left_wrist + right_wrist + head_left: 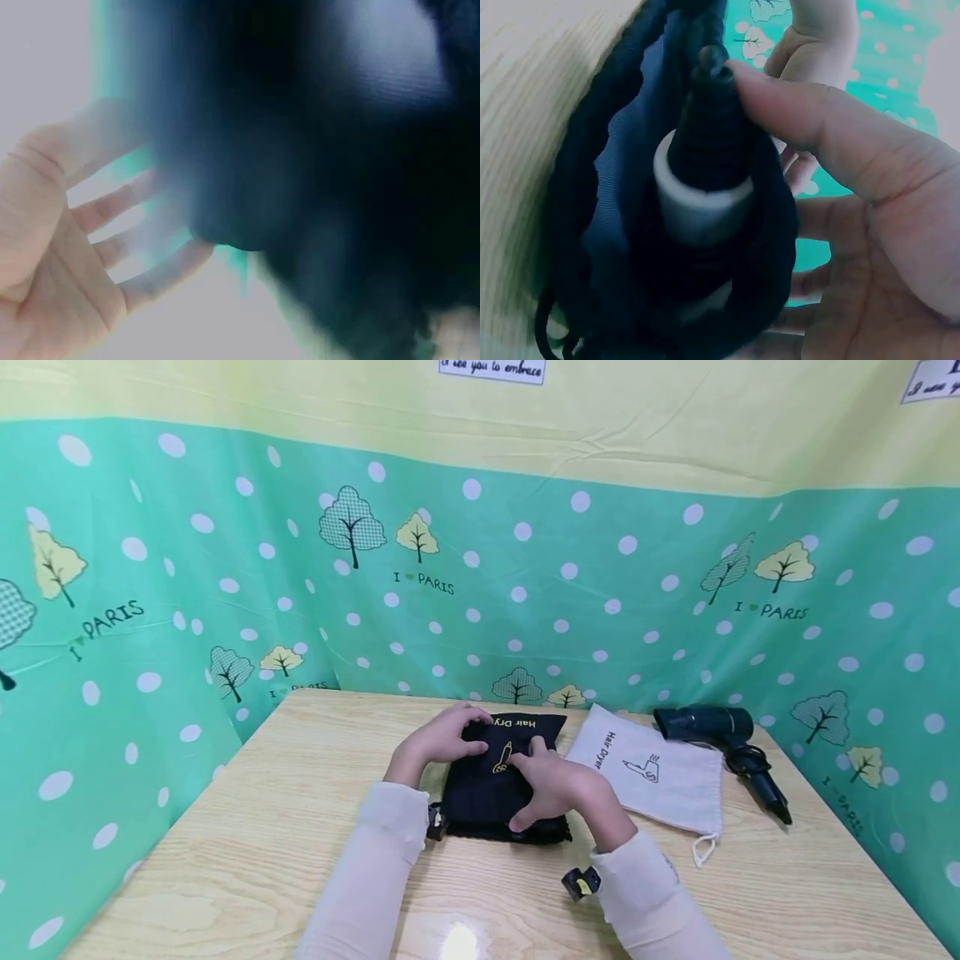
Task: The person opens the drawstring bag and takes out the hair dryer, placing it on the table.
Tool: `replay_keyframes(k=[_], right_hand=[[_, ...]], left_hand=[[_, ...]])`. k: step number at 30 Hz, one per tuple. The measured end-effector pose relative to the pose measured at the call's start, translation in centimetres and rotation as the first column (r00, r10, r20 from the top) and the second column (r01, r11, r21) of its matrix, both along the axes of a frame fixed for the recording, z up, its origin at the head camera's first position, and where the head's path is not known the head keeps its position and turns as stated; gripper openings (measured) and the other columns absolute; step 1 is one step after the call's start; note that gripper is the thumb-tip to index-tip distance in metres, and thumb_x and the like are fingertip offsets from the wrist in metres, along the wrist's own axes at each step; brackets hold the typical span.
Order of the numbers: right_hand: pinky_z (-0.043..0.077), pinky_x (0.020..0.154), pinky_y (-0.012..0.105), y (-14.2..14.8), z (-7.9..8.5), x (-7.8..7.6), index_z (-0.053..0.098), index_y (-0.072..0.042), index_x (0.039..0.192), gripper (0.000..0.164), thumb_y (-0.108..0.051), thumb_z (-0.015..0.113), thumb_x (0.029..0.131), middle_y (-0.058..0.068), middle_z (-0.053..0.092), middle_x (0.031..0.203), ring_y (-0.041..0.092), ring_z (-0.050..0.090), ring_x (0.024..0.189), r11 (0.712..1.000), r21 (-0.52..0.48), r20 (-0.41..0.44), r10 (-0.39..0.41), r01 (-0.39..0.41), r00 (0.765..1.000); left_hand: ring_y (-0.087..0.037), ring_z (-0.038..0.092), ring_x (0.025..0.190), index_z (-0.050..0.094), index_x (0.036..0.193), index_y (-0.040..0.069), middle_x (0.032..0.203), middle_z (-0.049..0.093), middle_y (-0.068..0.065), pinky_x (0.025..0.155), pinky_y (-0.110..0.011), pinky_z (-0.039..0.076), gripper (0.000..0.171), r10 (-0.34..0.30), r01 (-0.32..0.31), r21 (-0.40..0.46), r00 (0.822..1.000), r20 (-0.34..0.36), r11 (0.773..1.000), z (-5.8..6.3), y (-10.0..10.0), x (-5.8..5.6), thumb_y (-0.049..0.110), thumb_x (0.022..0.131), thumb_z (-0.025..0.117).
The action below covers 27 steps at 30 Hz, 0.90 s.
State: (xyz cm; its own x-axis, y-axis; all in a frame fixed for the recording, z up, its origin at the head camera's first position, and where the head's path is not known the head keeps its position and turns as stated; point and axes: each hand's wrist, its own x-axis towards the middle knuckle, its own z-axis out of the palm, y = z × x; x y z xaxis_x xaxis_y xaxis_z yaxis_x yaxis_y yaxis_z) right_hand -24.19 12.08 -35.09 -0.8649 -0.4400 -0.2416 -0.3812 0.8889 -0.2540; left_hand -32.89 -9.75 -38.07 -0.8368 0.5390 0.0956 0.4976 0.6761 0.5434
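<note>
A black cloth bag (486, 789) with gold Hair Dryer lettering and a dryer drawing lies flat on the table. My left hand (446, 735) rests on its far left part, fingers spread; in the left wrist view, the dark cloth partly hides the fingertips. On the bag's right side lies my right hand (553, 783), thumb down by the near opening and fingers on top. Through the open mouth (776, 217) in the right wrist view shows a black and white cylindrical part (697, 214) with a ridged black end (711, 135); my right thumb tip is right at that end.
Right of the black bag, a white drawstring bag (675, 781) lies flat with the same dryer print. A black hair dryer (705, 723) with its cord wrapped sits at the table's far right. Behind the wooden table (247, 827) hangs a green and yellow curtain (450, 527).
</note>
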Motion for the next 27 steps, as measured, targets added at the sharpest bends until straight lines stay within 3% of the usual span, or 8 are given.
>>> replay_keyframes(k=[8,16,23,27], right_hand=[[0.053,0.089,0.043,1.3,0.3,-0.4,0.049,-0.017,0.152,0.093,-0.024,0.094,0.071,0.015,0.039,0.141,0.028,0.052,0.119,0.996,-0.080,0.038,0.051,-0.048,0.998],[0.052,0.091,0.044,3.1,0.5,-1.2,0.049,-0.020,0.152,0.092,-0.005,0.090,0.072,0.015,0.031,0.159,0.035,0.043,0.138,0.988,-0.121,0.059,0.101,-0.093,0.993],[0.051,0.077,0.038,4.0,0.6,-1.7,0.049,-0.021,0.153,0.092,0.013,0.080,0.073,0.012,0.030,0.164,0.038,0.037,0.144,0.986,-0.131,0.070,0.111,-0.101,0.991],[0.051,0.077,0.039,4.1,0.6,-1.9,0.049,-0.019,0.153,0.092,0.016,0.078,0.073,0.014,0.032,0.163,0.039,0.040,0.142,0.985,-0.126,0.050,0.124,-0.117,0.991]], left_hand=[[-0.032,0.052,0.128,0.066,0.130,0.013,0.137,0.056,-0.014,0.108,-0.047,0.042,0.037,0.020,-0.024,-0.061,0.998,-0.063,0.998,0.3,-0.5,-0.2,0.018,0.095,0.074],[-0.034,0.052,0.129,0.063,0.136,0.013,0.139,0.055,-0.015,0.110,-0.049,0.041,0.044,0.031,-0.037,-0.083,0.997,-0.069,0.996,0.3,-0.9,-0.3,0.021,0.094,0.075],[-0.032,0.047,0.139,0.056,0.148,0.018,0.149,0.052,-0.011,0.115,-0.048,0.035,0.054,-0.028,0.024,-0.070,0.998,-0.051,0.997,0.0,-1.0,-0.3,0.022,0.097,0.072],[-0.030,0.050,0.134,0.056,0.147,0.018,0.146,0.054,-0.011,0.113,-0.047,0.038,0.051,-0.027,0.025,-0.076,0.999,-0.036,0.997,-0.2,-0.9,-0.3,0.021,0.098,0.070]])
